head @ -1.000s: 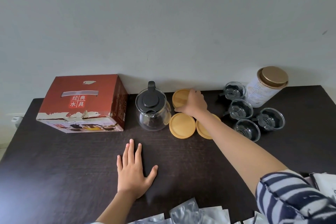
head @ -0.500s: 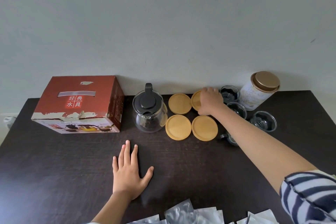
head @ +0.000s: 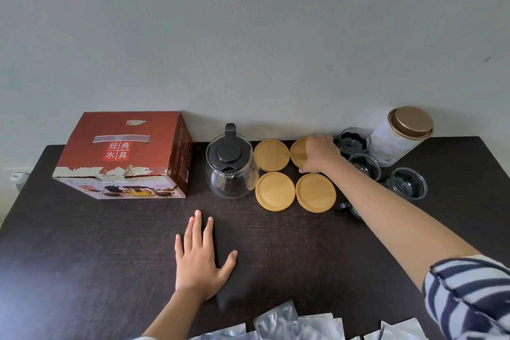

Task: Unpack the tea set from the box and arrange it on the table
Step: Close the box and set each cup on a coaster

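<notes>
A red tea-set box stands shut at the back left of the dark table. Right of it is a glass teapot with a black lid. Several round wooden coasters lie in a square: back left, front left, front right, back right. My right hand lies over the back right coaster, fingers curled over its far rim and thumb at its near rim. My left hand rests flat on the table. Glass cups stand right of the coasters; my forearm hides part of another.
A white tea tin with a gold lid stands at the back right by the wall. Silver foil packets lie along the near table edge. A striped sleeve fills the lower right corner.
My right hand carried a coaster from the back left spot to the right and set it down as the back right one of the square. The left hand stayed flat.
</notes>
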Demonstrator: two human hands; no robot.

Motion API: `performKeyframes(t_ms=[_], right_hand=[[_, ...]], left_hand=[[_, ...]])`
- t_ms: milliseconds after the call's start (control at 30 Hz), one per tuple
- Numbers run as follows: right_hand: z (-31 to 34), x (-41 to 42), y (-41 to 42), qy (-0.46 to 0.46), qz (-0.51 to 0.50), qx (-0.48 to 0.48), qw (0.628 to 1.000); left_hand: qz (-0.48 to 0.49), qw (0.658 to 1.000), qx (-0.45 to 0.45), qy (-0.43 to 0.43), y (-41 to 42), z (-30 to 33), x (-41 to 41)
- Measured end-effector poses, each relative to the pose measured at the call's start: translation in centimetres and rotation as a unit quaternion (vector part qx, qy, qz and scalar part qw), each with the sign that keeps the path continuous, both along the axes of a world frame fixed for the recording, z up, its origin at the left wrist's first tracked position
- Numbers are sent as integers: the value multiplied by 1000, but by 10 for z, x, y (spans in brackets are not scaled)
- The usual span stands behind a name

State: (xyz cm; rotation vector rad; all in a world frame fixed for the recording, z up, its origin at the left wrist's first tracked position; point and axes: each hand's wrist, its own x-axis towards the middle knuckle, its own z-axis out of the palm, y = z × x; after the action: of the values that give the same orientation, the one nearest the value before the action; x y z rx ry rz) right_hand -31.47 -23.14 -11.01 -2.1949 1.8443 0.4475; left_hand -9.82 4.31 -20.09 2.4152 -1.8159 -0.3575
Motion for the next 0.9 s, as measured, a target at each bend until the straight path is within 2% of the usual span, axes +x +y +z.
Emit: performKeyframes(t_ms=[133,433,667,900], right_hand=[[-10,-1,3,-48,-38,28,998],[-22,-14,8,-149,-73,5,986],[-17,-21,23,-184,-60,-22,981],[23,-37,70,-240,-23,-59,969]], left_hand=[[-1,1000,-1,1,0,-1,0],[2,1000,-4,7,0,-2,1],[0,1000,-11,7,0,0,0],[-3,1000,20,19,-2,10,-1]])
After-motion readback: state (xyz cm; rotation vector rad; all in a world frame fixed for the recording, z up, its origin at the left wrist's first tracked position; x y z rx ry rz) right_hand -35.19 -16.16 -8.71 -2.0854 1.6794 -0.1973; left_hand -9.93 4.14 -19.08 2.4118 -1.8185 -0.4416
